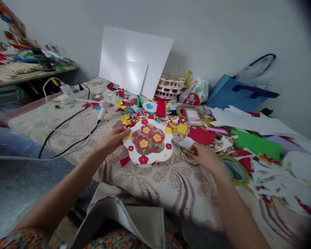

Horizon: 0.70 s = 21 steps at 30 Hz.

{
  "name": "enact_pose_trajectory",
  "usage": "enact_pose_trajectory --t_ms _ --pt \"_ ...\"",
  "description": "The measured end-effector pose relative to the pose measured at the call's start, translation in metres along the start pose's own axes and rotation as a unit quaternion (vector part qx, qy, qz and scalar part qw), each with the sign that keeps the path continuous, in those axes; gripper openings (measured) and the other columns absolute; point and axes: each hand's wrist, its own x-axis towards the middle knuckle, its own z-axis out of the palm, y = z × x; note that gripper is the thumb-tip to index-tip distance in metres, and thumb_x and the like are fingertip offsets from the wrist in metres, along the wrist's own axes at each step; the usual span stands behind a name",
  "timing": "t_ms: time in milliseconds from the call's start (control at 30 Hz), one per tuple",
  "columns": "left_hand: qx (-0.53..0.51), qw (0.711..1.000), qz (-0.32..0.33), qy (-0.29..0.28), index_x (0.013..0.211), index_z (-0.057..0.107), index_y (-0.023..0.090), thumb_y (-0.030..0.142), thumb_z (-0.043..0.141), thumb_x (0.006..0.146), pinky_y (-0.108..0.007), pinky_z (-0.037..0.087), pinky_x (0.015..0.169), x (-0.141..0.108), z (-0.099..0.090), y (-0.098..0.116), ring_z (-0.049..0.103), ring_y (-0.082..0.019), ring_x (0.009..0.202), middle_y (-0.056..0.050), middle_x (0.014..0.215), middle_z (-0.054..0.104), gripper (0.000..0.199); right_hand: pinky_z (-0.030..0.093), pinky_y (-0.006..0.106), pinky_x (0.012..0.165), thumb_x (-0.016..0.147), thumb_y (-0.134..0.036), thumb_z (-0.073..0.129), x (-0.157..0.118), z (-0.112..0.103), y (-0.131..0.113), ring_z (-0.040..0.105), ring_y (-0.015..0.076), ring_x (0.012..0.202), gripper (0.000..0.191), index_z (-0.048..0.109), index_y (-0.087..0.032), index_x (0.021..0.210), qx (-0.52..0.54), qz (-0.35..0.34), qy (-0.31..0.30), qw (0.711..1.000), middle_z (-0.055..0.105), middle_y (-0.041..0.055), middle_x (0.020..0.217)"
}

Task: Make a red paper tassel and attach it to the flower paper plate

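My left hand [116, 138] pinches the left edge of a white scalloped paper craft piece [162, 157]. Red and yellow paper flowers cover its see-through middle, and smaller ones dot its rim. A red tassel [124, 161] shows under its lower left. To the right, my right hand [200, 155] is closed around scissors [182, 148], whose blades point toward the craft piece. Whether the blades touch it I cannot tell. Close to my right hand lie a red paper sheet [202, 135] and a roll of clear tape [234, 169].
Colourful paper scraps [126, 107] spread across the back of the patterned tablecloth [145, 180]. A white glue gun [102, 110] with a black cord lies left, near a power strip [72, 95]. White boards [134, 52] lean on the wall. A blue bag [228, 93] and green paper [256, 143] are right.
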Motion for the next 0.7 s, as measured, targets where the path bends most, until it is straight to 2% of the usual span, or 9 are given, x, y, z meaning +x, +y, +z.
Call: enact_pose_trajectory --t_ms 200,267,333,433,533,600,700 --pt "-0.02 1.0 -0.011 -0.013 0.076 0.059 0.013 0.025 0.078 0.068 -0.015 0.045 0.045 -0.002 0.001 0.001 0.059 -0.008 0.052 0.0 0.066 0.064 0.025 0.036 0.03 0.06 0.084 -0.038 0.054 0.0 0.003 -0.001 0.061 0.0218 0.072 0.019 0.053 -0.022 0.075 0.007 -0.008 -0.013 1.0 0.066 0.0067 0.077" --pt "-0.033 0.999 -0.01 -0.019 0.075 0.059 0.013 0.024 0.078 0.069 -0.016 0.046 0.045 -0.002 0.0 0.001 0.059 -0.008 0.052 0.0 0.066 0.064 0.022 0.038 0.031 0.063 0.086 -0.039 0.051 0.0 0.003 0.001 0.061 0.0224 0.074 0.019 0.052 -0.022 0.079 0.05 -0.005 0.001 0.999 0.065 0.0077 0.079" --pt "-0.044 0.999 -0.008 -0.025 0.075 0.06 0.014 0.022 0.078 0.069 -0.017 0.046 0.045 -0.003 -0.002 0.001 0.059 -0.009 0.052 0.0 0.066 0.065 0.021 0.04 0.031 0.064 0.086 -0.04 0.05 0.001 0.003 0.001 0.061 0.0212 0.072 0.018 0.051 -0.021 0.085 0.136 0.009 0.015 0.991 0.066 0.0069 0.08" --pt "-0.047 0.999 -0.013 -0.024 0.076 0.061 0.014 0.022 0.078 0.069 -0.017 0.047 0.046 -0.004 -0.003 0.0 0.06 -0.009 0.053 -0.001 0.067 0.066 0.02 0.042 0.03 0.061 0.081 -0.047 0.057 0.003 0.003 -0.009 0.059 0.0182 0.067 0.028 0.051 -0.022 0.092 0.307 0.034 0.048 0.95 0.065 0.0031 0.077" --pt "-0.043 0.999 -0.009 -0.023 0.076 0.062 0.013 0.024 0.079 0.068 -0.017 0.048 0.047 -0.004 -0.004 -0.002 0.059 -0.009 0.053 -0.001 0.067 0.065 0.021 0.042 0.028 0.057 0.065 -0.055 0.072 0.005 0.003 -0.03 0.056 0.0155 0.063 0.045 0.055 -0.021 0.088 0.437 0.048 0.088 0.894 0.062 -0.0004 0.071" --pt "-0.041 0.999 0.0 -0.029 0.078 0.063 0.013 0.025 0.079 0.068 -0.018 0.049 0.048 -0.004 -0.004 -0.005 0.059 -0.009 0.054 -0.001 0.068 0.065 0.022 0.037 0.024 0.05 0.06 -0.057 0.075 0.003 0.003 -0.044 0.049 0.0115 0.053 0.045 0.056 -0.021 0.079 0.49 0.06 0.083 0.865 0.058 -0.0035 0.062" --pt "-0.04 0.998 0.007 -0.04 0.083 0.064 0.012 0.026 0.079 0.068 -0.018 0.051 0.051 -0.004 -0.004 -0.008 0.062 -0.01 0.057 -0.002 0.071 0.067 0.026 0.027 0.022 0.041 0.063 -0.058 0.074 -0.001 0.006 -0.059 0.037 0.0076 0.043 0.043 0.054 -0.02 0.067 0.549 0.082 0.068 0.829 0.048 -0.0066 0.049"
